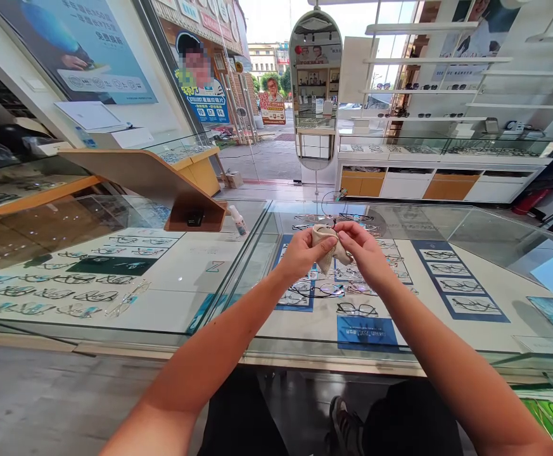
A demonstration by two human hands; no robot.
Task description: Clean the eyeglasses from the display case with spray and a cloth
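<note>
Above the glass counter, my left hand (305, 252) is closed on a crumpled beige cloth (322, 254), its thumb pressed over the front. My right hand (362, 251) pinches at the cloth's right side, fingertips close to those of the left. A small dark tip pokes up between the hands; the folds hide what it belongs to. Beneath them, several pairs of eyeglasses lie in the display, including a dark-framed pair (356, 309) near a blue card (367, 333). Some frames behind the hands are partly covered by them.
The glass counter (276, 348) spans the front. On its left stand a spray bottle (238, 220) and a tilted wooden stand (147, 180). An oval mirror (317, 88) rises behind it. Blue trays with eyeglasses (461, 282) lie to the right. Far shelves (438, 61) hold sunglasses.
</note>
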